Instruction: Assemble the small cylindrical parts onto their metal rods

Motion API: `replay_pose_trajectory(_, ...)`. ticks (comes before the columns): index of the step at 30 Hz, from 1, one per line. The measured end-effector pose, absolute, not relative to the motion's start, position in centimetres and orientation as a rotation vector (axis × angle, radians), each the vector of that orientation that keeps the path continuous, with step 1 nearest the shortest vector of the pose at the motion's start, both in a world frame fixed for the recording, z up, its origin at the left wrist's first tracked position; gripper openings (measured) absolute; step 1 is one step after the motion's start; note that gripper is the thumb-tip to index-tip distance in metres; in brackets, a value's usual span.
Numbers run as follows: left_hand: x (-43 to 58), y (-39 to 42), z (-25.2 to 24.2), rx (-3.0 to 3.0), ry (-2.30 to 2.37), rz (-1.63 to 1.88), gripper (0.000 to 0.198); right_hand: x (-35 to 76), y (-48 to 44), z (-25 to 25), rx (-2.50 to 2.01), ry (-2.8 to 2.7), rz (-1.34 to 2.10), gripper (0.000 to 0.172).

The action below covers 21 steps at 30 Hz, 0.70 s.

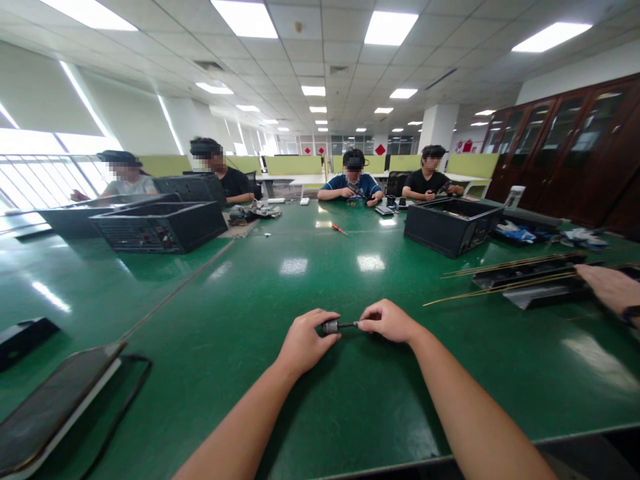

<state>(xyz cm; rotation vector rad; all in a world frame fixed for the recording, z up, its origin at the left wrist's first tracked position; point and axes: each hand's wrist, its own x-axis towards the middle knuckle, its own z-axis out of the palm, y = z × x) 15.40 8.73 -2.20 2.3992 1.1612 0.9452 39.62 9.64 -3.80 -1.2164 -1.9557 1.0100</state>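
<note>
My left hand point(305, 341) and my right hand point(387, 321) meet low over the green table point(300, 293), both closed on one small tool. The left fingers pinch its grey cylindrical end point(330, 326). From that end a thin dark shaft point(349, 325) runs right into the curled fingers of my right hand. The part inside the right hand is hidden.
Black computer cases stand at back left point(160, 227) and back right point(450, 227). Thin rods lie over a dark panel point(530, 280) at right, where another person's hand point(610, 288) rests. A flat dark panel point(55, 407) lies near left. Several people sit at the far side.
</note>
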Motion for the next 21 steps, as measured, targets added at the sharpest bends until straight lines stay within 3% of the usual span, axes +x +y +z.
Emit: replay_pose_trajectory(21, 15.4, 8.8, -2.1, 2.385, 1.163, 0.939, 0.032, 41.0, 9.7, -3.4, -1.258, -1.995, 1.084, 0.025)
